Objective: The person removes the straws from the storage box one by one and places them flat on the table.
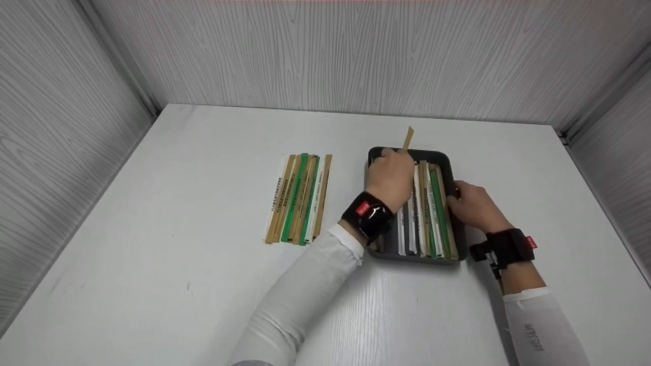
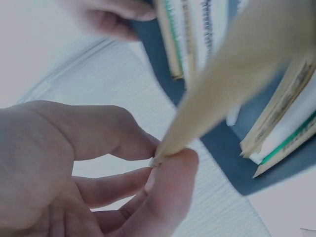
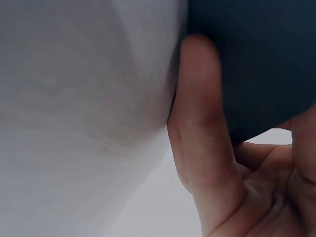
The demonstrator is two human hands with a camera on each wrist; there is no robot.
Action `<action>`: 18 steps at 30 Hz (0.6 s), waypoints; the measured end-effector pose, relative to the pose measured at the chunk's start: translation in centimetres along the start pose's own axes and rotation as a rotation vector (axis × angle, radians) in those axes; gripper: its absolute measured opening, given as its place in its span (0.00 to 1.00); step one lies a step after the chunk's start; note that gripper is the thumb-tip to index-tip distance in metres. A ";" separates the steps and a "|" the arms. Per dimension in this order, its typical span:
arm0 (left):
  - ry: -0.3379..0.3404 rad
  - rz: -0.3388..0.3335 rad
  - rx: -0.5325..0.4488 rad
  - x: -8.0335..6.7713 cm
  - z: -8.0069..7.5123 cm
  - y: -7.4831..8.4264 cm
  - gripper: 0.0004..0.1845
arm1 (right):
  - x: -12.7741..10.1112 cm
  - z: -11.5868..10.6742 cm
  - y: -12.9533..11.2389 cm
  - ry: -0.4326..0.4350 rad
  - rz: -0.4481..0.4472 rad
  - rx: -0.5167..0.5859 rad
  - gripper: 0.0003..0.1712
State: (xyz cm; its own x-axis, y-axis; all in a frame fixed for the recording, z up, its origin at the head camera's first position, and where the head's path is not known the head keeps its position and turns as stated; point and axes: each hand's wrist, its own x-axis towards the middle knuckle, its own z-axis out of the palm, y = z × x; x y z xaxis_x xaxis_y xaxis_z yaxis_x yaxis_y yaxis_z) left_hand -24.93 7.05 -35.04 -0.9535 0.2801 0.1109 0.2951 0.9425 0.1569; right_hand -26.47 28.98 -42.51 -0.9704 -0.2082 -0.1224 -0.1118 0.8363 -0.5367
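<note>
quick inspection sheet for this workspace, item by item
surface: white table, wood-grain finish
job's things: dark tray holding wrapped sticks in tan, white and green; one tan stick lifted at its far end
clutter: row of wrapped sticks lying left of the tray
hands: left hand pinches the tan stick; right hand holds the tray's right side
cables: nothing seen
surroundings: grey wood-grain panels on three sides
</note>
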 end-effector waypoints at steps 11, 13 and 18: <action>0.032 -0.103 -0.265 -1.9 -2.4 -7.5 0.13 | -0.1 -0.1 -0.2 -0.017 0.021 0.015 0.26; 0.031 -0.118 -0.252 -2.0 -2.1 -8.6 0.13 | -0.1 -0.1 -0.2 -0.015 0.022 0.014 0.26; 0.025 -0.143 -0.213 -2.4 -0.5 -10.4 0.12 | -0.1 0.0 -0.2 -0.011 0.008 0.021 0.25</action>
State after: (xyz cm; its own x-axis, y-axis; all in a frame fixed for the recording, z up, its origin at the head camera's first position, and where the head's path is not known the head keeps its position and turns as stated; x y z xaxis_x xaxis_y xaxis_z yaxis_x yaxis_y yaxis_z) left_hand -25.71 -3.49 -36.41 -0.9855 0.1394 0.0966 0.1657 0.9118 0.3758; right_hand -26.31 28.83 -42.38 -0.9689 -0.2071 -0.1354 -0.0995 0.8271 -0.5531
